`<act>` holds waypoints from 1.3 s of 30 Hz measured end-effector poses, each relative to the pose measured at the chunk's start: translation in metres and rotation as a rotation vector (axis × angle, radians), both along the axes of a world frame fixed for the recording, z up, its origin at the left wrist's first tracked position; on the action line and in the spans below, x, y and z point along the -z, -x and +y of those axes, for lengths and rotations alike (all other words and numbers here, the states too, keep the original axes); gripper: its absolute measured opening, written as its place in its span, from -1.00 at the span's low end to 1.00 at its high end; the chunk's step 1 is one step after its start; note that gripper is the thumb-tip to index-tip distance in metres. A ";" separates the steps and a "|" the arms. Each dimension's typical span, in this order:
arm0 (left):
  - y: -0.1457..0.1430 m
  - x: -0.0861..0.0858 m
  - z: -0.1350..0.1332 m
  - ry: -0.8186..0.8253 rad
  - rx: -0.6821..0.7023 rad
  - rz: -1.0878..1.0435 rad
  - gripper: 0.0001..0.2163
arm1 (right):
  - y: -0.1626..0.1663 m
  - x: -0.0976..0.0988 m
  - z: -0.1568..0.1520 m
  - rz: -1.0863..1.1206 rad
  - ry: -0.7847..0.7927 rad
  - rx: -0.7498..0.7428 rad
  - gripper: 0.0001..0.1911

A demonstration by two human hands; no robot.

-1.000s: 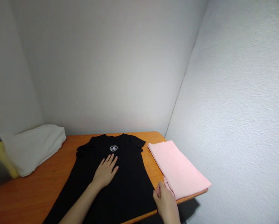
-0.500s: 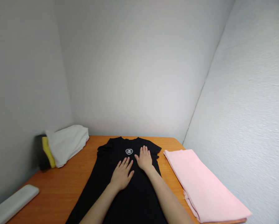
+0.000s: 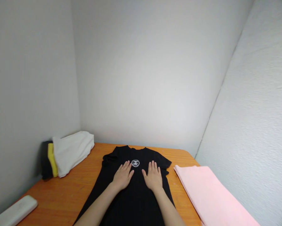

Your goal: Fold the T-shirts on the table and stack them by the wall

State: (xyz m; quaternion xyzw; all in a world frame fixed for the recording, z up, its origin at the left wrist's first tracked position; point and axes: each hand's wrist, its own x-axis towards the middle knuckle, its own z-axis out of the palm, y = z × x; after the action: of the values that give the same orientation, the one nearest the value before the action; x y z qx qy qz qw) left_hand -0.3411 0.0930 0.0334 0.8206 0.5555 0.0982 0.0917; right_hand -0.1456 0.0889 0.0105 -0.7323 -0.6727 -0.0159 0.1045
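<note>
A black T-shirt (image 3: pixel 133 201) with a small white round logo (image 3: pixel 135 163) lies spread flat, front up, on an orange wooden table (image 3: pixel 67 191). My left hand (image 3: pixel 122 177) rests flat on the shirt's chest just left of the logo, fingers stretched out. My right hand (image 3: pixel 153 177) lies flat beside it, to the right of the logo, fingers spread as well. Neither hand holds anything.
A folded pink cloth (image 3: pixel 211 201) lies along the table's right side by the wall. At the back left is a pile of folded clothes, white (image 3: pixel 71 150), yellow (image 3: pixel 52 160) and dark. A white oblong object (image 3: pixel 13 213) sits at the front left. Walls close in on three sides.
My right hand left the pink cloth's near edge and came to lie flat on the shirt beside my left hand. My view swung left and the shirt now sits centred.
</note>
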 end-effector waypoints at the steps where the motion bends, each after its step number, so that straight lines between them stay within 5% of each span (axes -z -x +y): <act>1: 0.002 0.001 0.006 -0.013 -0.013 0.008 -0.36 | 0.000 0.000 0.000 -0.001 -0.002 0.000 -0.22; 7: 0.037 0.010 0.043 -0.100 -0.173 0.087 -0.40 | 0.000 -0.002 0.000 0.009 0.000 -0.003 -0.21; 15: 0.107 -0.002 0.066 -0.295 -0.641 0.189 -0.41 | 0.000 -0.003 0.000 0.013 0.005 0.000 -0.22; 20: 0.103 0.006 0.067 -0.264 -0.244 0.230 -0.44 | 0.000 -0.004 0.000 0.008 0.004 0.003 -0.24; 25: 0.102 0.021 0.070 -0.124 -0.317 0.235 -0.40 | 0.001 -0.008 -0.001 0.054 0.021 0.011 -0.24; 32: 0.084 0.015 0.067 -0.144 -0.394 0.295 -0.42 | 0.000 -0.012 -0.003 0.081 0.030 0.012 -0.23; 37: 0.028 0.018 0.030 -0.191 -0.088 0.191 -0.40 | 0.000 -0.013 -0.004 0.094 0.031 0.005 -0.22; 39: 0.012 0.019 0.016 -0.134 -0.066 0.133 -0.37 | 0.000 -0.014 -0.005 0.096 0.037 0.004 -0.22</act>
State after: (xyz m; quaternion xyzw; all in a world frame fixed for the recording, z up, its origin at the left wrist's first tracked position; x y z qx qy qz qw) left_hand -0.3534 0.1092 0.0141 0.8109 0.5793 0.0832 -0.0036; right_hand -0.1460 0.0835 0.0244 -0.7355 -0.6655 0.0315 0.1233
